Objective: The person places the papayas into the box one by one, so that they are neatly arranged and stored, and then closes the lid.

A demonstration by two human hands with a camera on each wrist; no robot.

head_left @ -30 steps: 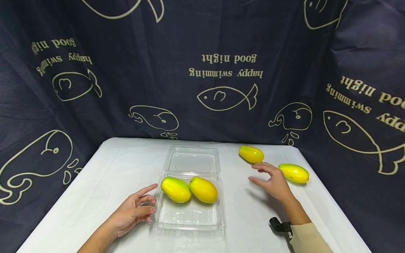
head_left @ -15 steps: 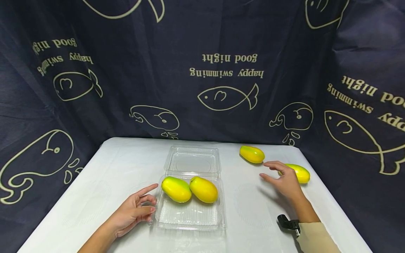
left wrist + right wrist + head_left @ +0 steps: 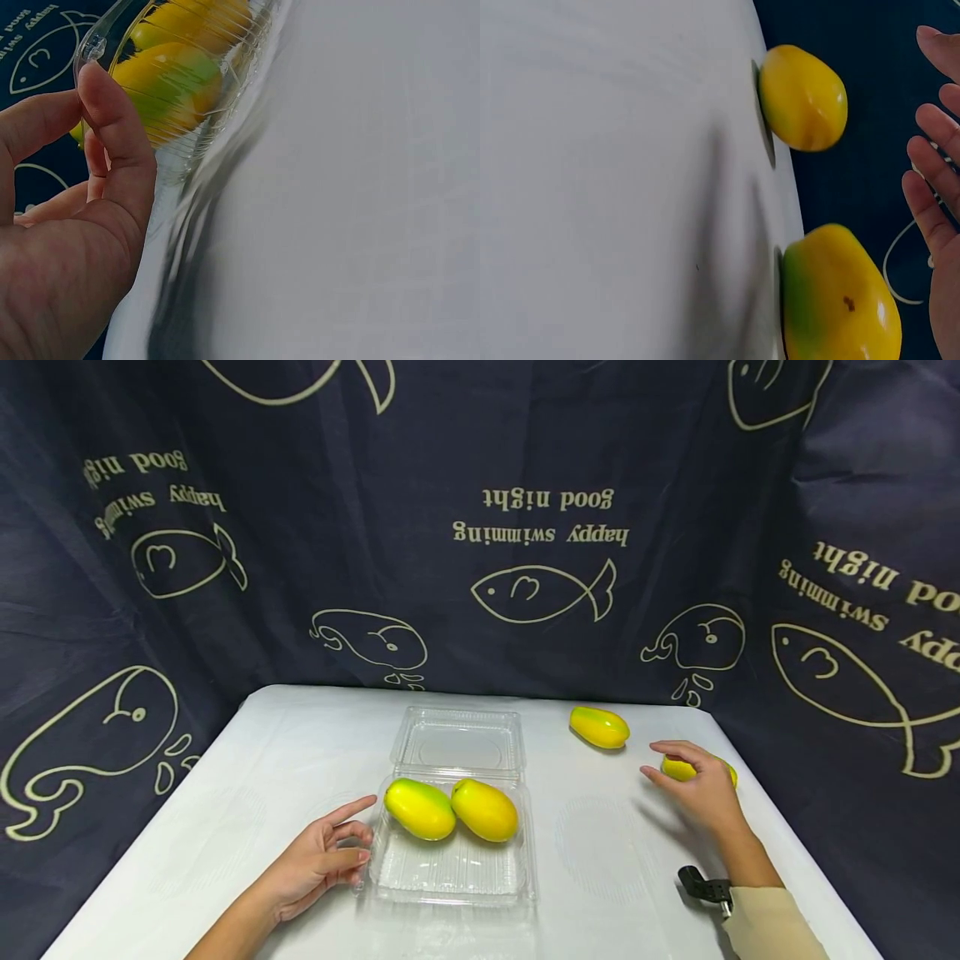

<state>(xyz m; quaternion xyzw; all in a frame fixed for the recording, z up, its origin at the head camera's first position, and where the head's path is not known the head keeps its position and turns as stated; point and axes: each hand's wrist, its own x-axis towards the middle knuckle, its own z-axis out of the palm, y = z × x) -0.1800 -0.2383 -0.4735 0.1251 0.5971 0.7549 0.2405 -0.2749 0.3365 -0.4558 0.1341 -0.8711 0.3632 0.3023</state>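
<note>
My left hand point(image 3: 318, 864) is at the left edge of a clear plastic clamshell container point(image 3: 450, 881). In the left wrist view its thumb and a finger pinch the rim of that container point(image 3: 202, 142). Two yellow-green papayas, a left one point(image 3: 420, 810) and a right one point(image 3: 484, 810), lie side by side in the base. My right hand point(image 3: 705, 785), fingers spread and holding nothing, hovers above and in front of another papaya point(image 3: 675, 768), partly hiding it. The right wrist view shows this hand point(image 3: 941, 172) apart from that papaya point(image 3: 844, 300).
One more papaya point(image 3: 600, 727) lies at the back right of the white table point(image 3: 300, 735). The container's lid point(image 3: 457, 743) is folded back behind its base. A dark curtain point(image 3: 375, 485) printed with fish and whales surrounds the table's back and sides.
My right hand has moved to the right, from near the back papaya to over the rightmost one, which it now covers more. The left hand and the container have stayed in place.
</note>
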